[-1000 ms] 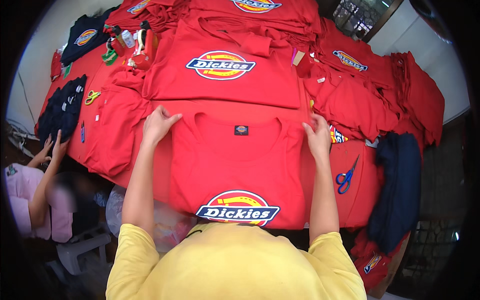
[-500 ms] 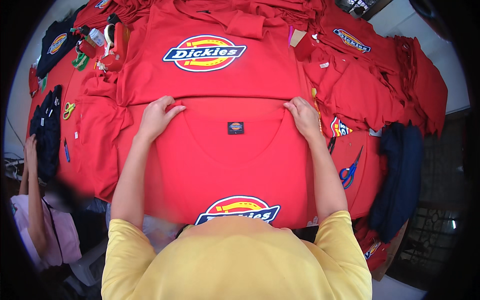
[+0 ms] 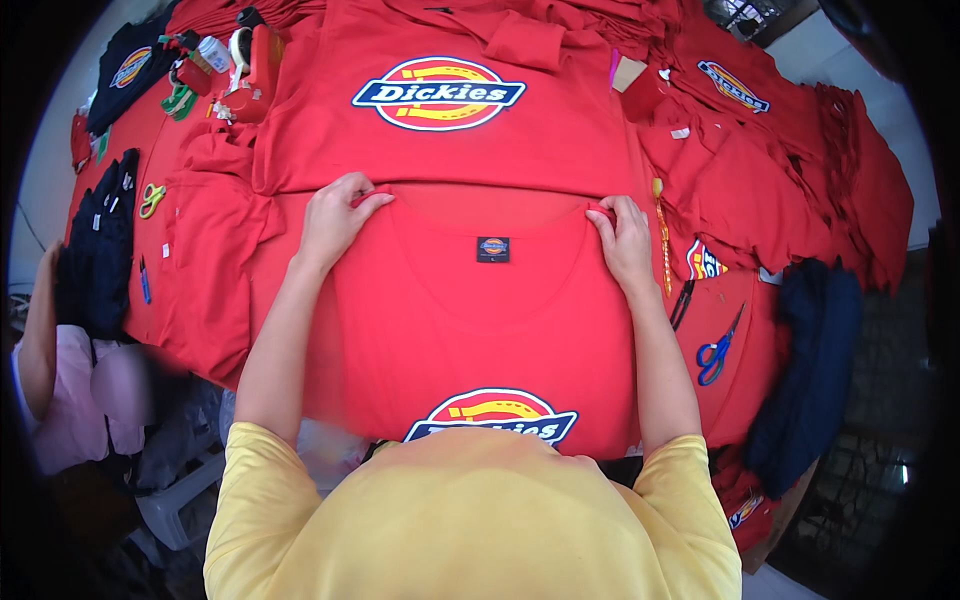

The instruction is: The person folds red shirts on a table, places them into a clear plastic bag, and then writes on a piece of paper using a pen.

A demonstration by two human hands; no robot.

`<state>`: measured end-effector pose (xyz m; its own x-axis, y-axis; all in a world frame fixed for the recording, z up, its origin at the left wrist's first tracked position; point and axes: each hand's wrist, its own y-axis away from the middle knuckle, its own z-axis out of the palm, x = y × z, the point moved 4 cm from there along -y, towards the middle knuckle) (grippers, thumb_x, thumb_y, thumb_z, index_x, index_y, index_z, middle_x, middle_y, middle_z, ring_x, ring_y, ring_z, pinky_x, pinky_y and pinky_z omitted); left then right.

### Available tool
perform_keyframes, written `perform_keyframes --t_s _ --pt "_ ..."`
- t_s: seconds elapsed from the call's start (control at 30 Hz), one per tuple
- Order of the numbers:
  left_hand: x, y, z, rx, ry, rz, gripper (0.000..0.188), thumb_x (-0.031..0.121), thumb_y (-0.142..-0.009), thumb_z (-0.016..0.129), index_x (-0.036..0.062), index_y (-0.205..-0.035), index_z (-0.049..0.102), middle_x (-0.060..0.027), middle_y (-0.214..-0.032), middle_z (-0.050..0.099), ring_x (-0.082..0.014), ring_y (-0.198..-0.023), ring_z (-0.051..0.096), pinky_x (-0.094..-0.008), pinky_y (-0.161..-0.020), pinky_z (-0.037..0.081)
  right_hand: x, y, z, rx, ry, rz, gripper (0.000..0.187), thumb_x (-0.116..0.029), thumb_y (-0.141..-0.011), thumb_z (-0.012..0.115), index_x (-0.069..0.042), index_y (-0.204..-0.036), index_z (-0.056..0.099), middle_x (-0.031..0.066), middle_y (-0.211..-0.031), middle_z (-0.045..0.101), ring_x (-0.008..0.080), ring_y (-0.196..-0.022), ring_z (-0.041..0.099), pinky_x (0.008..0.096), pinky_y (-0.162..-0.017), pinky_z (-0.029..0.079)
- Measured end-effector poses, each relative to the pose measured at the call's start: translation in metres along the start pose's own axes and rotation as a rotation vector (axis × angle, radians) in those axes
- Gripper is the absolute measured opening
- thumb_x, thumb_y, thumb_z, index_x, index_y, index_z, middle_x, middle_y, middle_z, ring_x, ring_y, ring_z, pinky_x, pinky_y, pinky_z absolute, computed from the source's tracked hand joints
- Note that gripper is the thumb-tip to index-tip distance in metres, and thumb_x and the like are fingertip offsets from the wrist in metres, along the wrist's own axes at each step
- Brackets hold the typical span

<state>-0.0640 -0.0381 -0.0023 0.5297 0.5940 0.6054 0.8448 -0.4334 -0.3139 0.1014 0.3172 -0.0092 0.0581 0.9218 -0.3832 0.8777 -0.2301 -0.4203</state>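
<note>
A red shirt (image 3: 480,350) with a wide scooped neck lies in front of me, its printed emblem partly cut off by my own body. At the left end of its neckline, my left hand (image 3: 338,218) pinches the cloth at the shoulder. My right hand (image 3: 622,243) grips the matching shoulder on the other side, so the top edge stretches between both hands. A small dark neck label (image 3: 492,250) shows inside the collar. Just beyond my hands lies another red shirt (image 3: 330,150) with a large emblem, folded and laid flat.
Blue-handled scissors (image 3: 713,362) and a yellow strip (image 3: 662,235) lie to the right, near dark blue garments (image 3: 808,370) at the table edge. Heaped red shirts (image 3: 730,185) cover the far right. Left are yellow-green scissors (image 3: 152,200), a pen (image 3: 145,282), a tape dispenser (image 3: 255,75) and a co-worker (image 3: 75,385).
My view has turned slightly, so most of the scene sits farther right. Both hands keep their hold on the shirt's shoulders. The co-worker at the left has shifted, their head lower and farther out.
</note>
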Motion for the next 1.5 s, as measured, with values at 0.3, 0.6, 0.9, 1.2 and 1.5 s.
perform_keyframes --t_s 0.3,0.6,0.9,1.2,1.5 --pt "0.013 0.0 0.0 -0.058 -0.3 0.044 0.04 0.04 -0.079 0.073 0.0035 -0.076 0.057 -0.0087 -0.076 0.065 -0.0268 -0.066 0.062 -0.0358 -0.059 0.048 0.003 -0.006 -0.011 -0.084 0.053 0.105 0.019 -0.022 -0.087 0.065 -0.008 -0.1 0.065 0.0065 -0.09 0.059 0.0243 -0.089 0.053 0.0376 -0.081 0.039" --pt "-0.007 -0.001 -0.01 -0.355 0.18 -0.168 0.025 0.025 -0.087 0.068 0.0003 -0.09 0.061 -0.0062 -0.071 0.058 -0.0142 -0.063 0.051 -0.0299 -0.063 0.043 -0.003 0.0 -0.031 0.06 -0.074 0.136 0.016 -0.017 -0.088 0.062 -0.005 -0.096 0.068 0.0094 -0.094 0.064 0.0268 -0.093 0.057 0.0388 -0.084 0.041" --pt "0.017 -0.01 0.004 -0.295 -0.048 -0.067 0.027 0.027 -0.086 0.069 0.0018 -0.087 0.057 -0.0125 -0.073 0.063 -0.0247 -0.07 0.062 -0.0345 -0.063 0.046 -0.008 0.006 -0.001 0.036 0.206 0.032 0.02 -0.026 -0.089 0.062 -0.007 -0.087 0.058 0.0078 -0.084 0.058 0.0279 -0.082 0.055 0.0407 -0.076 0.038" --pt "0.023 -0.001 -0.003 -0.151 0.032 0.047 0.024 0.025 -0.091 0.061 0.0034 -0.091 0.051 -0.0155 -0.08 0.064 -0.0343 -0.083 0.062 -0.0422 -0.068 0.048 -0.001 0.024 -0.013 -0.022 0.074 -0.022 0.019 -0.025 -0.089 0.061 -0.006 -0.086 0.056 0.0088 -0.084 0.058 0.0294 -0.083 0.055 0.0432 -0.076 0.039" --pt "0.019 -0.025 0.008 -0.144 -0.418 0.233 0.032 0.034 -0.09 0.062 0.0034 -0.09 0.053 -0.0153 -0.082 0.064 -0.0354 -0.077 0.063 -0.0449 -0.067 0.048 -0.003 0.001 -0.007 0.084 0.401 0.001 0.024 -0.032 -0.09 0.061 -0.009 -0.091 0.056 0.0096 -0.086 0.059 0.0291 -0.086 0.056 0.0436 -0.076 0.038"
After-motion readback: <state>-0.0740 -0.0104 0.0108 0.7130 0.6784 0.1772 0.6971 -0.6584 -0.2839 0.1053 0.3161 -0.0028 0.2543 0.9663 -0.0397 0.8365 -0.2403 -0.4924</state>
